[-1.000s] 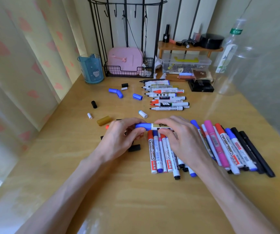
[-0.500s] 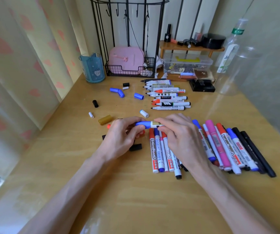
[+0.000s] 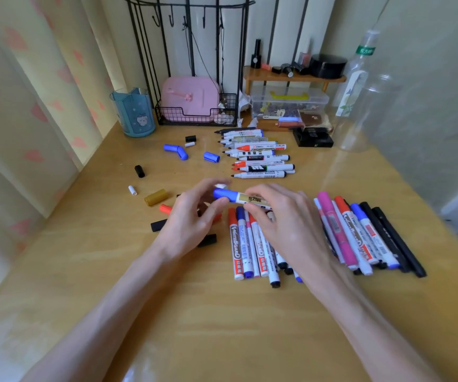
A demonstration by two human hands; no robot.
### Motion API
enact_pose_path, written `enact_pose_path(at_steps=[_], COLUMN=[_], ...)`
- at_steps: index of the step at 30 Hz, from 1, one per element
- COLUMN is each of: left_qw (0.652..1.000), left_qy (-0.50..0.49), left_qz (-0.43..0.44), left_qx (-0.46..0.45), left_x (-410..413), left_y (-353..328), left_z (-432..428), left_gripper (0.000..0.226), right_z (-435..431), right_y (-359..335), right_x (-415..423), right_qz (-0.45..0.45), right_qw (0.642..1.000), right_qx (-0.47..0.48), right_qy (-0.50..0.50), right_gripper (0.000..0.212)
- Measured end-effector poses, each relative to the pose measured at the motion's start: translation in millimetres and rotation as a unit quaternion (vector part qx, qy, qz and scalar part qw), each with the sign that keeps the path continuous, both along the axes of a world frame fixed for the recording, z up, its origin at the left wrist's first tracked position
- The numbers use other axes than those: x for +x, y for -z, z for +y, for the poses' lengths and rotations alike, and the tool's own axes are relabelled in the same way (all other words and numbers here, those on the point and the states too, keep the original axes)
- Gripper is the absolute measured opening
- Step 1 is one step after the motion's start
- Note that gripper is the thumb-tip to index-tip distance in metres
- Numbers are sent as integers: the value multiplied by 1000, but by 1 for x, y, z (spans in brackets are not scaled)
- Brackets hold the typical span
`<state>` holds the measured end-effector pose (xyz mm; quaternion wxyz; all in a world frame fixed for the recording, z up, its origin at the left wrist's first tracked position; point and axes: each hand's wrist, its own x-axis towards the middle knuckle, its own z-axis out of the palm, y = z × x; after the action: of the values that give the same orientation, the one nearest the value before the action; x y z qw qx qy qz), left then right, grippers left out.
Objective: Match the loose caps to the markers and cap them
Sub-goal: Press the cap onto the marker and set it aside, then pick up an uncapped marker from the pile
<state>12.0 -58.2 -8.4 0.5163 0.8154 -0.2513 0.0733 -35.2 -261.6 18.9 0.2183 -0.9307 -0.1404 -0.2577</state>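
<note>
Our wooden surface [image 3: 222, 326] carries a fan of capped markers [image 3: 346, 235] near us and a row of uncapped markers [image 3: 258, 161] farther back. Our right grip [image 3: 285, 227] clamps the barrel of a marker [image 3: 249, 199] held just above the fan; our left grip [image 3: 192, 224] pinches its blue cap [image 3: 223, 194]. Scattered left lie loose caps [image 3: 211, 156].
</note>
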Motion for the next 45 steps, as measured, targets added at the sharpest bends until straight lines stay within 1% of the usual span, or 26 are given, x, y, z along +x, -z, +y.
enact_pose_path(at_steps=[3, 5, 7, 9, 12, 15, 17, 22, 29, 38, 41, 45], left_qw=[1000, 1000, 999, 998, 997, 995, 995, 996, 996, 994, 991, 990], left_qy=[18, 21, 24, 26, 30, 20, 15, 4, -11, -64, -84, -89], left_qz=[5, 6, -4, -17, -33, -49, -51, -47, -55, -51, -54, -63], left_qx=[-9, 7, 32, 52, 69, 84, 85, 79, 72, 67, 84, 90], left_x=[-3, -4, -5, -7, -8, -9, -9, -8, -6, 6, 10, 12], left_y=[-4, -3, 0, 3, 5, 5, 4, 3, 3, 9, 13, 13], left_z=[-12, -17, -23, -28, -32, -31, -29, -21, -15, 11, 15, 18], left_gripper=[52, 58, 56, 54, 49, 41, 39, 37, 36, 36, 34, 33], right_z=[-15, -26, -36, -40, -37, -33, -33, -33, -27, -15, -15, -18], right_y=[-8, -8, -7, -5, -4, -4, -2, -1, 1, -6, -3, 6], right_x=[-4, -8, -12, -17, -23, -23, -23, -21, -5, 68, 98, 125], right_qz=[13, 12, 28, 60, 101, 114, 109, 87, 90, 142, 163, 180], right_qw=[999, 995, 989, 983, 975, 970, 969, 976, 979, 985, 979, 966], right_qx=[27, 29, 25, 15, -8, -56, -67, -46, -59, -36, -69, -127], right_qy=[36, 90, 143, 174, 195, 209, 209, 196, 174, 96, 102, 135], right_gripper=[13, 15, 16, 15, 19, 26, 28, 28, 34, 39, 44, 47])
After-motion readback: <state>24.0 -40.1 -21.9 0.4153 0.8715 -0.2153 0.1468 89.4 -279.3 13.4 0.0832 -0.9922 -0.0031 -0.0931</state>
